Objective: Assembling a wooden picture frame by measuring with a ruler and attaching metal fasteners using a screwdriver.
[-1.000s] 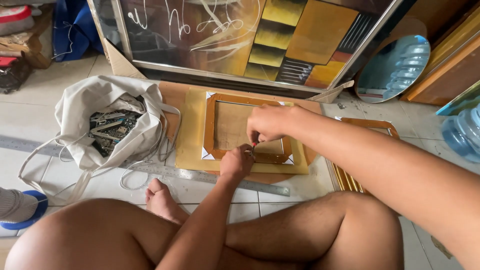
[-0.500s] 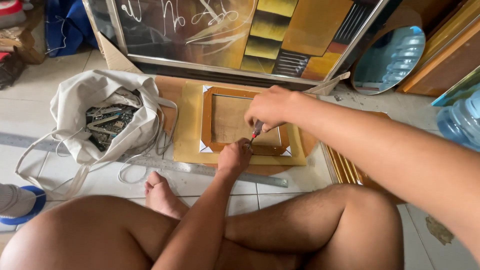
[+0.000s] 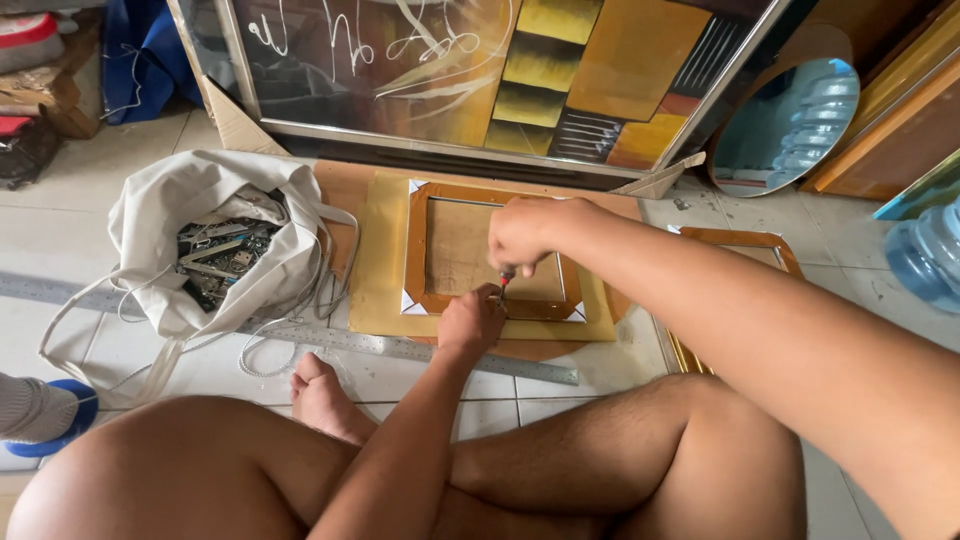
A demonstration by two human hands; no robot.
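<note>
Brown wooden picture frame (image 3: 432, 250), rectangular, white paper at its near corners, lying back-up on a yellow sheet of card (image 3: 382, 262) spread over the tiled floor (image 3: 60, 230), just in front of a large abstract painting in a silver frame (image 3: 480, 70) propped upright. Head view, one only: right hand (image 3: 532, 232) closed in a fist around a small red-handled screwdriver (image 3: 505, 282), its tip set down on the frame's near rail. Left hand (image 3: 472, 320) loosely curled, fingers pressed on that same rail beside the tip; whether it pinches anything small, I cannot tell. Long steel ruler (image 3: 420, 350) flat on the tiles along the card's near edge. Off-white cloth tote bag (image 3: 190, 230), mouth open, holding a heap of grey metal hardware, to the left of the card. Second gold-brown frame (image 3: 745, 240) on the floor at right, partly behind the right forearm. Oval mirror (image 3: 790, 125) leaning at upper right; blue plastic water jug (image 3: 930, 250) at the right edge. Person seated cross-legged, bare knees in the foreground.
</note>
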